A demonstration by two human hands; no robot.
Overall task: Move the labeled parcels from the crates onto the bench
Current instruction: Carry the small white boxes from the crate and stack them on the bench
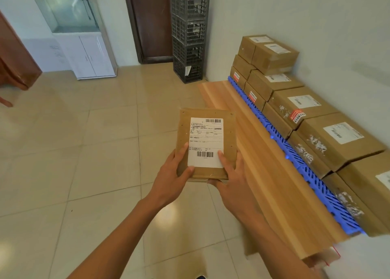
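Mid-carry: left hand (176, 169) and right hand (229, 174) both clamped on labeled parcel (207, 143), next needing a rightward set-down onto bare wooden tabletop (263, 152).

Beige tiled floor (84, 152) — dark door (152, 21), white cabinet (88, 55)

Matt brown paper parcel (207, 143) with a smooth white paper label (205, 141), wood-grain bench (263, 152), blue ribbed plastic pallet (312, 173), matt cardboard boxes (337, 139), dark plastic lattice crates (190, 32), glossy beige floor tiles (84, 141)
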